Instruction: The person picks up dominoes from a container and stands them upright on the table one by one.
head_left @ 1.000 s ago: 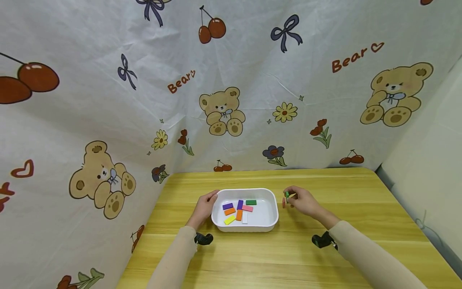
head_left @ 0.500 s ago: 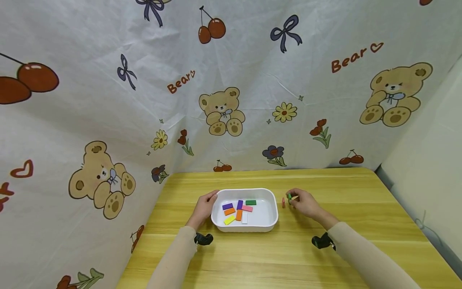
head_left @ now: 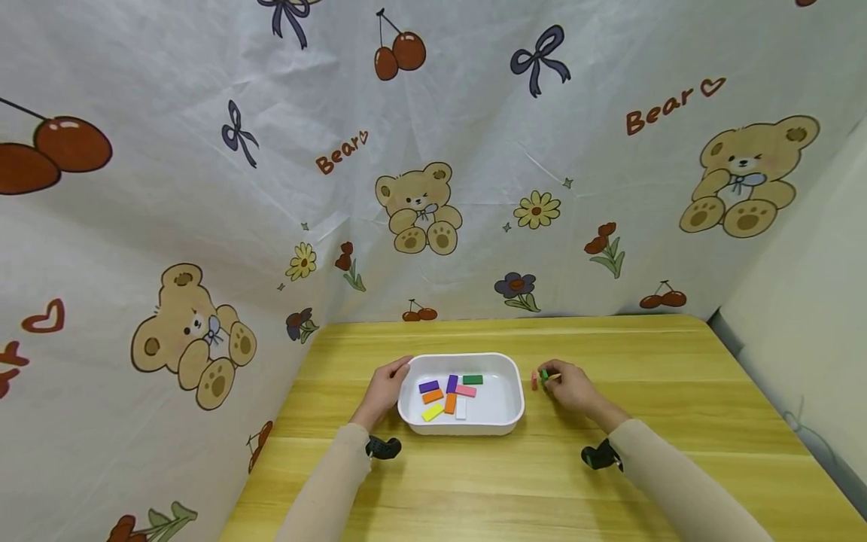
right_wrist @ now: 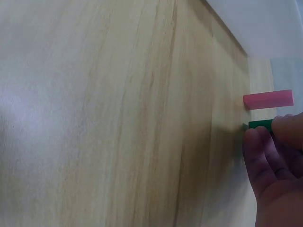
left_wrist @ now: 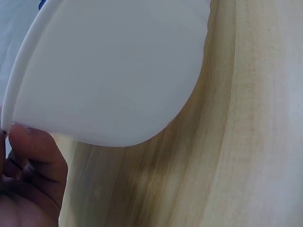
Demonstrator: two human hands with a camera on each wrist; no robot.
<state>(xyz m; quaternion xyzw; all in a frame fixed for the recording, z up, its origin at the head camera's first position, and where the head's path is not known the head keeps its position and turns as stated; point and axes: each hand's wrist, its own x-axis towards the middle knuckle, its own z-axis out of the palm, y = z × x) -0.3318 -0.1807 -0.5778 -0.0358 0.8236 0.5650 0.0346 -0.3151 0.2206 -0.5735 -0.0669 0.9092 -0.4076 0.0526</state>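
Note:
My left hand (head_left: 386, 388) grips the left rim of a white plastic tray (head_left: 467, 430); in the left wrist view its thumb (left_wrist: 35, 144) lies at the tray's edge. To the right of the tray, a pink domino (head_left: 533, 380) stands upright on the table, alone. Just right of that one, my right hand (head_left: 572, 385) pinches a green domino (head_left: 545, 379) between thumb and fingers. The right wrist view has the green domino (right_wrist: 260, 124) upright, parallel to the pink domino (right_wrist: 269, 99) with a small gap, its lower end close to the tabletop.
Inside the tray lie several flat dominoes, among them a yellow domino (head_left: 433, 412), a white domino (head_left: 461, 409) and a green domino (head_left: 473, 380). The wooden table (head_left: 515, 489) meets a cloth printed with bears (head_left: 418, 211) at its back and left.
My right hand has lowered the green domino and turned it upright beside the standing pink domino. The left hand stays on the tray.

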